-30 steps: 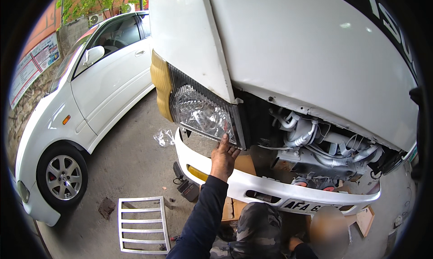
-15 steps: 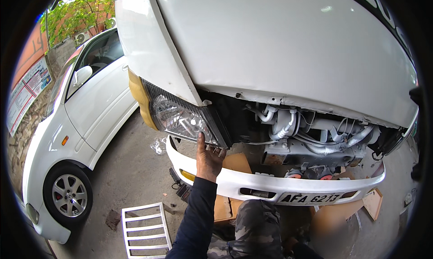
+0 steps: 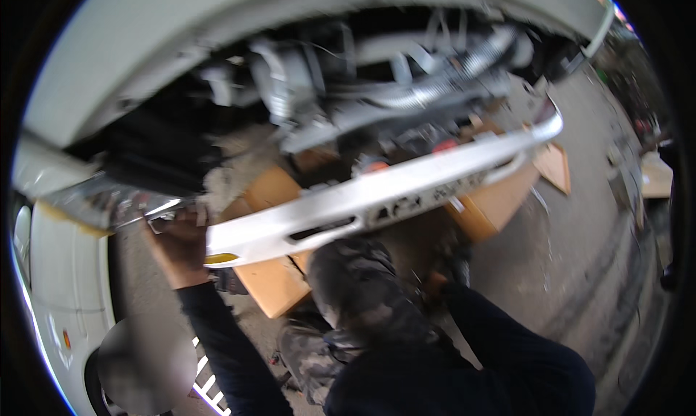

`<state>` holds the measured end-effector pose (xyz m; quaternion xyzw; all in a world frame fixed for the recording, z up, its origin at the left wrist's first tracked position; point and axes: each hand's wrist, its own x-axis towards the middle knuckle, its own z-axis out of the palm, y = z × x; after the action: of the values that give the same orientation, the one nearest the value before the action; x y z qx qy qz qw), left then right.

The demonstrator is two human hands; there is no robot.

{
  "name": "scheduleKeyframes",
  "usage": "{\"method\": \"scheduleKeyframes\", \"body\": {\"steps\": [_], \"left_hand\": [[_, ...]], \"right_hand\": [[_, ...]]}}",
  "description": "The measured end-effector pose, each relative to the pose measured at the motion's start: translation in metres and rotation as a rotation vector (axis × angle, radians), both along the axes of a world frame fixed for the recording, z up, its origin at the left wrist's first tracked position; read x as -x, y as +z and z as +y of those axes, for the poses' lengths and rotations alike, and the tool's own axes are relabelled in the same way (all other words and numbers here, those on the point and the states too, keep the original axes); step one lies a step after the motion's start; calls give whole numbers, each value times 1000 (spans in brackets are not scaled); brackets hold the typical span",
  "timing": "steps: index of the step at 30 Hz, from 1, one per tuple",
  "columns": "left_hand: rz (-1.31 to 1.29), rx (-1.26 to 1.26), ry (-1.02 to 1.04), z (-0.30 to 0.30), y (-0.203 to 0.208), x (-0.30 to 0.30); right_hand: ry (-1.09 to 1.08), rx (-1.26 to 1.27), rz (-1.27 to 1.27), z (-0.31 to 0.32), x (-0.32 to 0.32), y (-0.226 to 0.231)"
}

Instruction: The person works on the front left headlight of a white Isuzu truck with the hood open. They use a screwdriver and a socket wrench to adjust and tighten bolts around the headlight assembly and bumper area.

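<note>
My left hand point(image 3: 179, 246) is raised to the headlight point(image 3: 129, 204) at the front left corner of a white vehicle, fingers curled at the lamp's lower edge. Motion smears the fingers. Low beside my bent knee, my right hand point(image 3: 435, 288) is dark and blurred, so its fingers and anything in them cannot be made out. A white front bumper point(image 3: 406, 188), detached from the vehicle, lies across in front of my knees, with a yellow lamp at its left end near my left hand.
Above the bumper, the vehicle's open front shows pipes and a ribbed hose point(image 3: 464, 69). Cardboard point(image 3: 272, 285) lies under the bumper. A white slatted grille point(image 3: 209, 387) is on the ground at lower left, near another white car point(image 3: 69, 271).
My view has swung right and down, so the headlight and left hand now appear farther left. My left hand stays at the headlight's lower edge. More of my right arm shows.
</note>
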<state>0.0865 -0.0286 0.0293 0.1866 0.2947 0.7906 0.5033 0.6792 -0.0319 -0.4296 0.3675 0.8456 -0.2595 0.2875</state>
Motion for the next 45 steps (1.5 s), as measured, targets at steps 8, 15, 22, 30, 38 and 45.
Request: {"method": "scheduleKeyframes", "body": {"steps": [8, 15, 22, 30, 38, 45], "left_hand": [[-122, 141, 71, 1, -11, 41], [-89, 75, 82, -5, -17, 45], [144, 235, 255, -7, -9, 9], [-109, 49, 9, -5, -7, 6], [-145, -30, -24, -5, -23, 8], [62, -24, -30, -7, -26, 12]], "right_hand": [[-998, -20, 157, -8, 8, 49], [-670, 41, 52, -12, 45, 105], [-562, 290, 122, -3, 80, 80], [-394, -13, 177, 91, 10, 173], [-329, -217, 199, 152, 36, 278], [-139, 189, 629, 133, 191, 418]]}}
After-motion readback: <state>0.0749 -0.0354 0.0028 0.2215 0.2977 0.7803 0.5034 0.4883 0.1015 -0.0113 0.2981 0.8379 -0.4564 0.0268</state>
